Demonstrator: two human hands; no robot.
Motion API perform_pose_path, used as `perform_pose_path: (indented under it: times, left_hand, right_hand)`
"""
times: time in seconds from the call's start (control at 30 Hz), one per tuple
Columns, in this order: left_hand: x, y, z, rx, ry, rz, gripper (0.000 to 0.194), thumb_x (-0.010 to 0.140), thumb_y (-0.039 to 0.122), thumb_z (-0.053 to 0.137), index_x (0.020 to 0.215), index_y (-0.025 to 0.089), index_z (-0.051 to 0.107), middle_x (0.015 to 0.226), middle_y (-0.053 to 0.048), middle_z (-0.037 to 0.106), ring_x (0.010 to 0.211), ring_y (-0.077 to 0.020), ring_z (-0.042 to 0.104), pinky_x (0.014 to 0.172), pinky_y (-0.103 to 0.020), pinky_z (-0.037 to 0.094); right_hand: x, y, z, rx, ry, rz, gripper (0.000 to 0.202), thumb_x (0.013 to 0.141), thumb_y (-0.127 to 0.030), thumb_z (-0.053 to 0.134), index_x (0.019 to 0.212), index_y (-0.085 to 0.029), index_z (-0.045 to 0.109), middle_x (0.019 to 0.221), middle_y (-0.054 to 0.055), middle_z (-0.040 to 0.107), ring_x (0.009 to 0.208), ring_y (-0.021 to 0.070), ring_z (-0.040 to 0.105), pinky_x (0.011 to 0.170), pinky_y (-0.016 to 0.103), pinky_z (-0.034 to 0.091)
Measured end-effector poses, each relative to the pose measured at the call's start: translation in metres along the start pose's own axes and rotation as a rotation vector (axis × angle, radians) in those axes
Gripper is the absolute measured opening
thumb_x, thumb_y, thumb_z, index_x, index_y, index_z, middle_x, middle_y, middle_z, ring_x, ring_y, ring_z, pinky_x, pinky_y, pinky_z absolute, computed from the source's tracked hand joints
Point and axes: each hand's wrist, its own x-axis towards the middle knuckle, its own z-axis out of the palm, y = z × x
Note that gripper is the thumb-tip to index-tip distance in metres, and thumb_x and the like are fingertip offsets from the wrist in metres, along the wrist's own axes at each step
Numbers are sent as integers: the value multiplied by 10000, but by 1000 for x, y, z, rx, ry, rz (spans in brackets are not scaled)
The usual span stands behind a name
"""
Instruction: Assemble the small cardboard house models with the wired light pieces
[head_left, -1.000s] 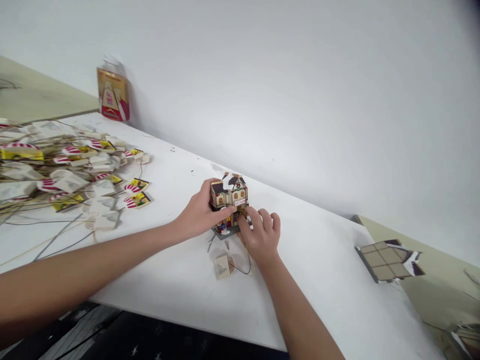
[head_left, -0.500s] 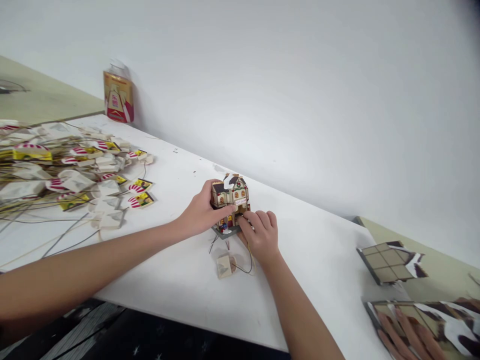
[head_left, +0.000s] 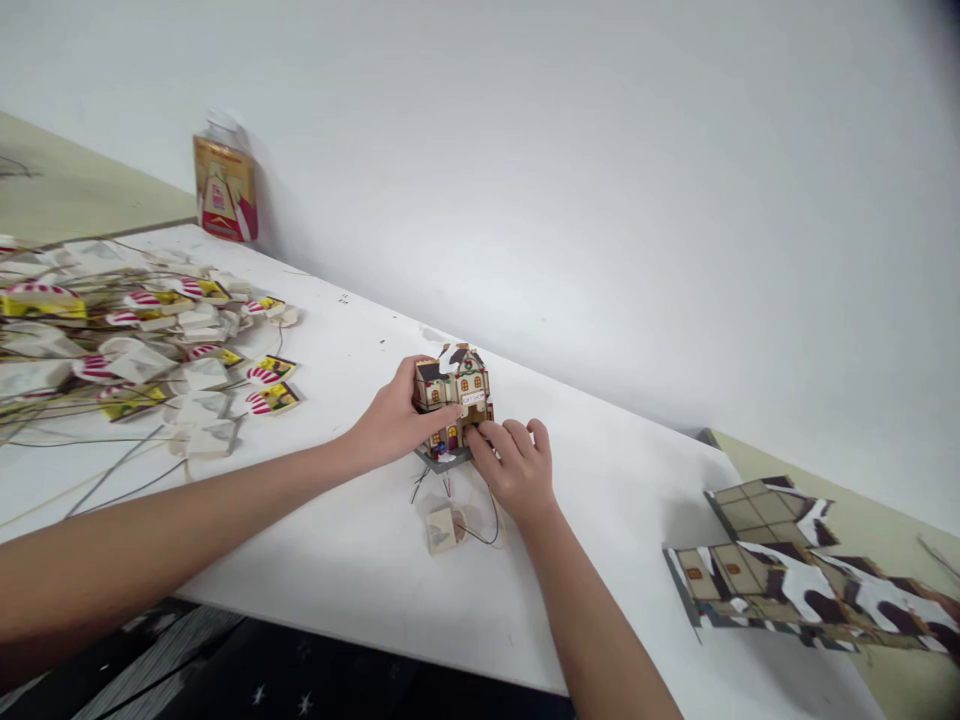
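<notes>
A small model house (head_left: 474, 383) with a "gift shop" sign stands tilted on its grey base above the white table. My left hand (head_left: 401, 415) grips it from the left, thumb across the front. At the house's lower right front, my right hand (head_left: 517, 465) presses its fingertips into the opening under the sign; whatever they pinch is too small to make out. Below the house lies a cream block (head_left: 442, 530) with a thin wire looping up toward my right hand. Short dark and red wires hang under the base.
Many cream pieces (head_left: 206, 437) and red-striped awning pieces (head_left: 274, 400) with tangled wires lie at the left. A gold-and-red bottle (head_left: 225, 190) stands by the wall. More model houses (head_left: 731, 580) sit at the right, with part of another person's hand at the edge.
At the right, the other person's hand has moved away to the edge, and the front row of houses has shifted left. My hands remain at the house; the view has shifted slightly.
</notes>
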Motion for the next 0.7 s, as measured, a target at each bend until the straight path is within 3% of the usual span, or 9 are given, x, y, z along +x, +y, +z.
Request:
perform_pose_path:
  times: [0.5, 0.7]
  left_hand:
    - [1, -2, 0, -39, -8, -6, 657, 680, 483, 698, 1217, 249, 400, 1165, -61, 608, 980, -232, 634, 864, -402, 529]
    - [1, -1, 0, -30, -4, 3, 667, 680, 500, 689, 1222, 247, 394, 1172, -68, 603, 986, -235, 631, 866, -404, 527]
  right_hand:
    - [-3, 1, 1, 14, 21, 9, 109, 850, -196, 633, 954, -226, 643, 888, 24, 646, 795, 137, 488, 799, 343, 308]
    - [-4, 3, 0, 112, -81, 37, 102, 888, -259, 588, 934, -208, 663, 934, 65, 645, 870, 170, 485, 836, 345, 300]
